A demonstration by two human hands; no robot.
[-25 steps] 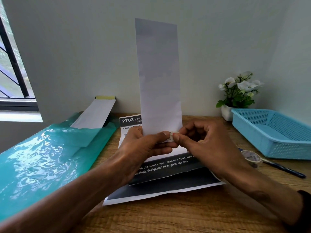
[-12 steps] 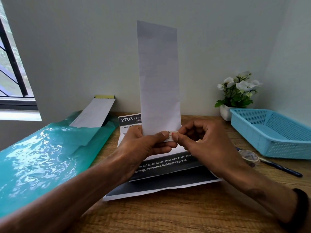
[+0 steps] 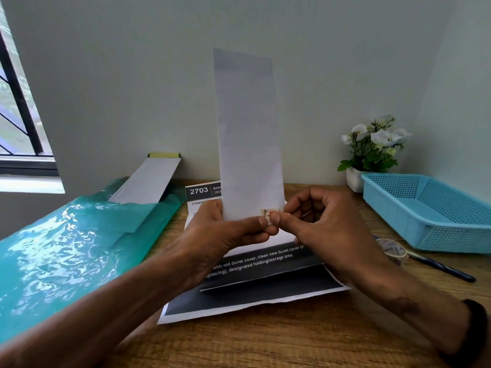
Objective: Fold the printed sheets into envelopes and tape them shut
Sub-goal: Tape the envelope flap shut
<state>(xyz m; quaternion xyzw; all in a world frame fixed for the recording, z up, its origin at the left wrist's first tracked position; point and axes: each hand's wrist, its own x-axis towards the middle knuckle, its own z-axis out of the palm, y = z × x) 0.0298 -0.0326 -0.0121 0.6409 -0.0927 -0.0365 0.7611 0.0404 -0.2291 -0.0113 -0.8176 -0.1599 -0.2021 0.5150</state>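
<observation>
Both hands — left hand, right hand — pinched the upright folded sheet at its tape. Uneven thumb pressure could probably wrinkle the tape — or skew the seal.

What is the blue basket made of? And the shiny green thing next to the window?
The blue basket looks like hard plastic: its walls are a moulded grid of little holes. The green sheet seems to be thin glossy plastic film, since it wrinkles and throws bright glints.

We face a plain pale wall above a wooden desk. At our left, a dark-barred window lets in daylight.
</observation>
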